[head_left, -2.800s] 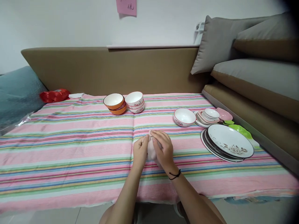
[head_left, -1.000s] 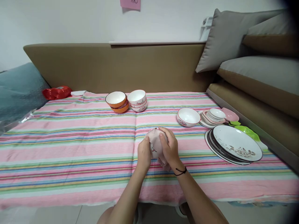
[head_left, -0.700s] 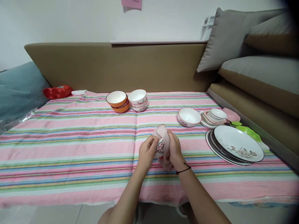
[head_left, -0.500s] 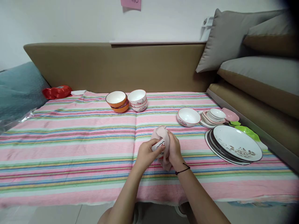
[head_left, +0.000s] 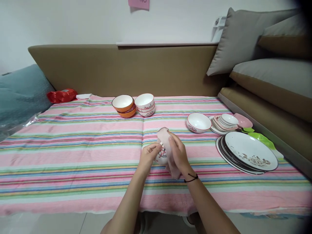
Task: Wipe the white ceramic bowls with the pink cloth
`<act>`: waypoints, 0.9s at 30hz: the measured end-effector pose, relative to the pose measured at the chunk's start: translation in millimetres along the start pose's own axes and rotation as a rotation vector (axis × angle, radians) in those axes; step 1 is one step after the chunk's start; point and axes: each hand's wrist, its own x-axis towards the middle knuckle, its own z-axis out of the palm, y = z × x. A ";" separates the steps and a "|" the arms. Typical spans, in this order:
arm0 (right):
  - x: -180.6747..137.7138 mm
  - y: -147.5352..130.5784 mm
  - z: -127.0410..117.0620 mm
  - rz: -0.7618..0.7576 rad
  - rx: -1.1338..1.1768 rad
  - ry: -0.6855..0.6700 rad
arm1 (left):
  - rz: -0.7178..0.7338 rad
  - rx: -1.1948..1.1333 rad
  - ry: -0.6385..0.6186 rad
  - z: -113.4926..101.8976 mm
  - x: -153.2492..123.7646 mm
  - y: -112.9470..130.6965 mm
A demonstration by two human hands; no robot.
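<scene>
A white bowl with a red blossom pattern is held between my hands over the striped cloth. My left hand pinches its edge on the left side. A pale pink cloth drapes across the bowl's right part, and my right hand presses that cloth against it. The cloth hides much of the bowl. Ahead and to the right, another white bowl with a red rim stands upright.
Orange bowls and white flowered bowls stand stacked at the back. On the right are stacked large plates, small dishes, a pink dish and a green dish. A red package lies back left.
The bowl has turned in my hands, showing a blossom pattern where a dark-outlined motif was. My left fingers have shifted from across its side to its edge. The view has moved slightly left.
</scene>
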 end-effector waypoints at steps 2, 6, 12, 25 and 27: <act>3.0 6.8 0.5 0.194 0.117 0.045 | -0.028 -0.001 -0.027 1.4 0.1 1.5; 1.4 10.9 1.8 0.247 0.124 0.037 | -0.028 -0.029 0.005 0.2 1.6 2.8; -9.2 -6.9 6.3 -0.369 -0.271 -0.110 | 0.016 -0.104 0.093 -7.9 6.6 1.0; 0.7 8.5 3.2 0.260 0.111 0.041 | -0.032 -0.083 0.047 2.2 6.6 3.3; -2.1 5.6 2.9 0.131 0.023 0.024 | -0.029 -0.111 0.061 2.0 7.3 4.5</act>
